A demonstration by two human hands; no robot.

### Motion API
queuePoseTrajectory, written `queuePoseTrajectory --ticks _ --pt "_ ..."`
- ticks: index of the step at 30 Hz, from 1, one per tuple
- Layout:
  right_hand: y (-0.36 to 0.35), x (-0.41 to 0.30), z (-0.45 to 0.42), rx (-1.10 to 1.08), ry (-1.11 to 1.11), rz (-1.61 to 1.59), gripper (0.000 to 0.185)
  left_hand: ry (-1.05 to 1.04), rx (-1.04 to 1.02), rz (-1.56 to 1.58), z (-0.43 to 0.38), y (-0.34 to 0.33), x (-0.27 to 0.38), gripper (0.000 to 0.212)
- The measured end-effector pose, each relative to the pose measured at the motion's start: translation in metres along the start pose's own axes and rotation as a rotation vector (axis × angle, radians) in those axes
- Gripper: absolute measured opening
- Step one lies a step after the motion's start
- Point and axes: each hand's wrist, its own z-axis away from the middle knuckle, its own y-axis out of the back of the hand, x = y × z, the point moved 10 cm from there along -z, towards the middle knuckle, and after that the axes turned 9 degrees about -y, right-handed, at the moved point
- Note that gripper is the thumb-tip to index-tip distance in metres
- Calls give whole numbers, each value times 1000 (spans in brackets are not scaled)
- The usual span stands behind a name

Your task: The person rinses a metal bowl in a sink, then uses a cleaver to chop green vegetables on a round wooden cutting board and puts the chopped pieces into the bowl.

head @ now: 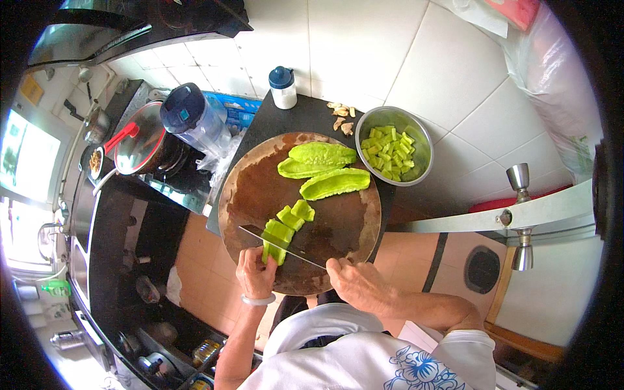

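Observation:
My right hand (360, 285) grips the handle end of a kitchen knife (287, 249), whose blade slants up to the left across a strip of bitter melon (278, 234). Pressed to the near end of that strip are the fingers of my left hand (256, 273), which has a pale bangle at the wrist. Two cut pieces of bitter melon (296, 214) lie just beyond the strip. Farther back on the round wooden chopping board (336, 234) rest hollowed bitter melon halves (335, 184). A metal bowl (424, 168) at the board's upper right holds chopped bitter melon (388, 151).
Ginger and garlic pieces (342, 117) lie on the dark counter (312, 114) near a blue-capped shaker (282, 87). To the left stand a plastic pitcher (192, 117) and a glass-lidded pan (141, 139) on the stove. A door edge with metal knobs (519, 214) juts in at right.

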Motion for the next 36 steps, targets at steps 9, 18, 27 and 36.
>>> queuePoseTrajectory --ticks 9,18,27,36 --pt "6 -3 -25 43 53 -90 12 -9 -27 -23 -1 0 -9 15" --pt "-31 16 -48 -57 -81 -148 10 118 -5 48 2 1 -9 18" --pt "8 -12 -11 -30 27 -14 15 133 36 174 13 1 -16 25" --pt "-1 -7 -6 -44 8 4 11 57 32 141 10 3 -5 21"
